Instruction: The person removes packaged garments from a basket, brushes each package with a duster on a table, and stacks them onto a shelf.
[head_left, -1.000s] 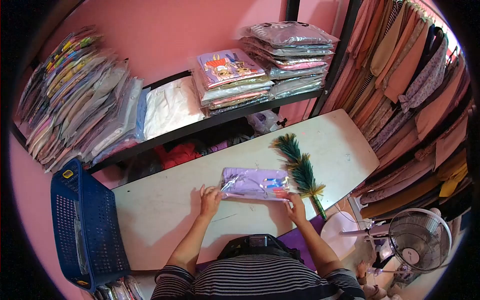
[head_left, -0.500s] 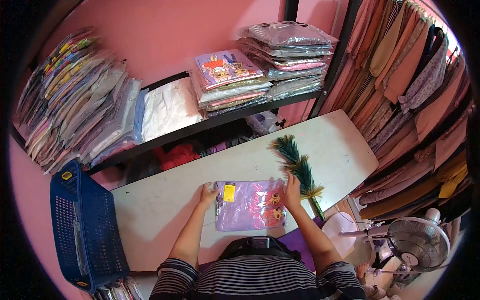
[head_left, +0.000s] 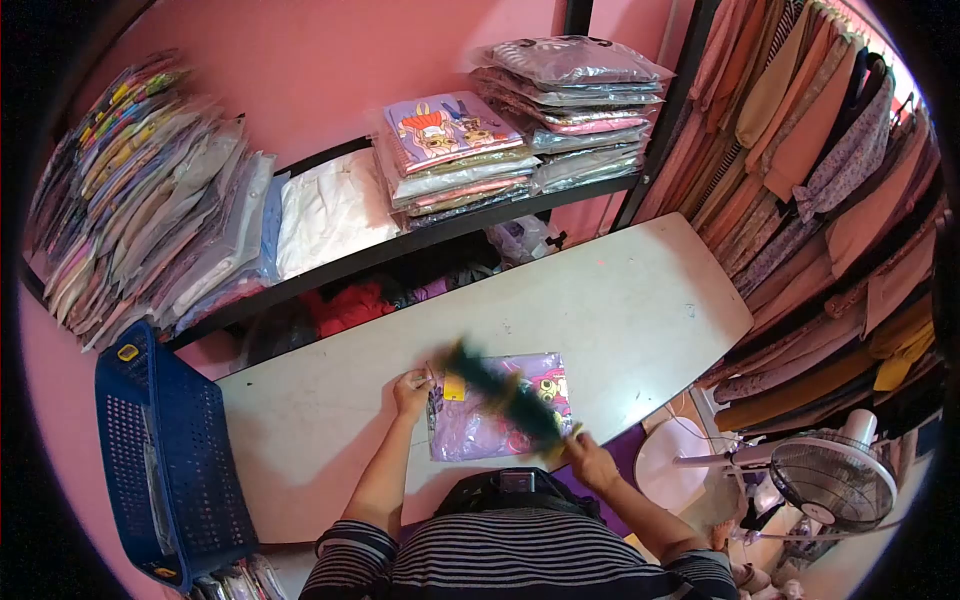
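A folded purple garment in a clear plastic bag (head_left: 465,435), with a yellow label and a cartoon print, lies flat before me on the table (head_left: 320,420). At its upper left corner, my left hand (head_left: 411,392) has its fingers closed on the bag's edge. My right hand (head_left: 594,464) grips the handle of a green feather duster (head_left: 515,402), near the package's lower right. Blurred by motion, the duster's feathers slant across the bag and hide part of the print.
A blue plastic basket (head_left: 170,460) stands at the left. Behind the table, a black-edged shelf (head_left: 420,236) bears stacks of bagged clothes (head_left: 575,120) and a white folded cloth (head_left: 335,215). Hanging garments (head_left: 800,190) line the right, above a white fan (head_left: 830,470).
My right hand has left the package's right side and taken hold of the feather duster, which has moved from the table at right to over the bag. My left hand stays at the corner.
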